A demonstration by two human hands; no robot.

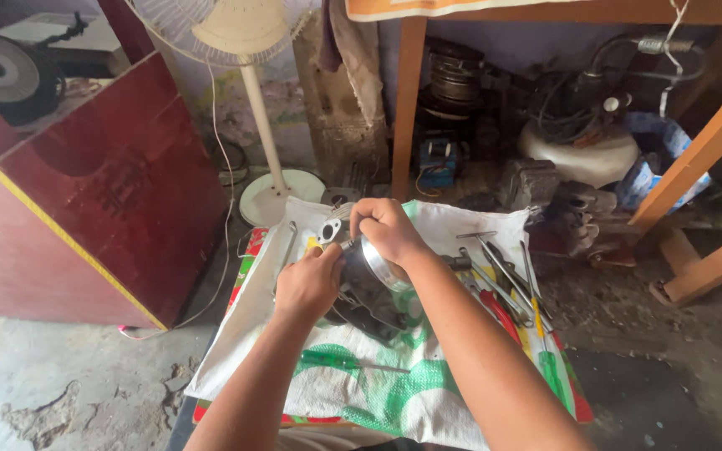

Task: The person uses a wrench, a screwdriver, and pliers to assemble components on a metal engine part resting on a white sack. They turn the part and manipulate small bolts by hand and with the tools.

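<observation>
Woven sack [394,392] underneath; left hand [307,284], right hand [386,230] both gripping dark metal part [369,288] between them.

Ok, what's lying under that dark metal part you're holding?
Under the dark metal part, held by the left hand and right hand, lies a white and green woven sack with a green-handled screwdriver on it. The sack directly beneath the part is hidden.

White woven sack [428,392], green-printed, spread flat on floor; blue-white bag [658,163] under table.
</observation>
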